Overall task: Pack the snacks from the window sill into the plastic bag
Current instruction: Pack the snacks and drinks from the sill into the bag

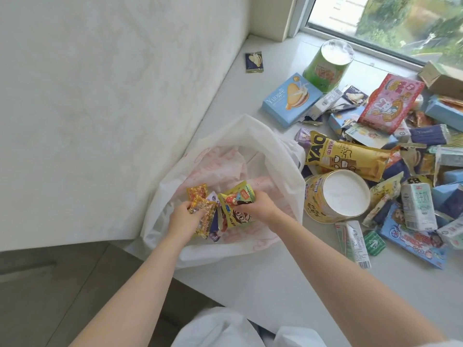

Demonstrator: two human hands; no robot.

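Inside the plastic bag (263, 146), both hands' grips clutch snack packets (225, 209).

This is looking like a room in a home. A wide white window sill (288, 279) is sitting under a window (390, 23) at the far right, with green trees showing outside. A white mattress (105, 101) is lying on the left.

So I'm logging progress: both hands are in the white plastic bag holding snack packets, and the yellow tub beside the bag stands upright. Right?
Not quite. In the head view the yellow tub lies tipped on its side beside the white plastic bag. The rest holds: left hand and right hand each grip snack packets inside it.
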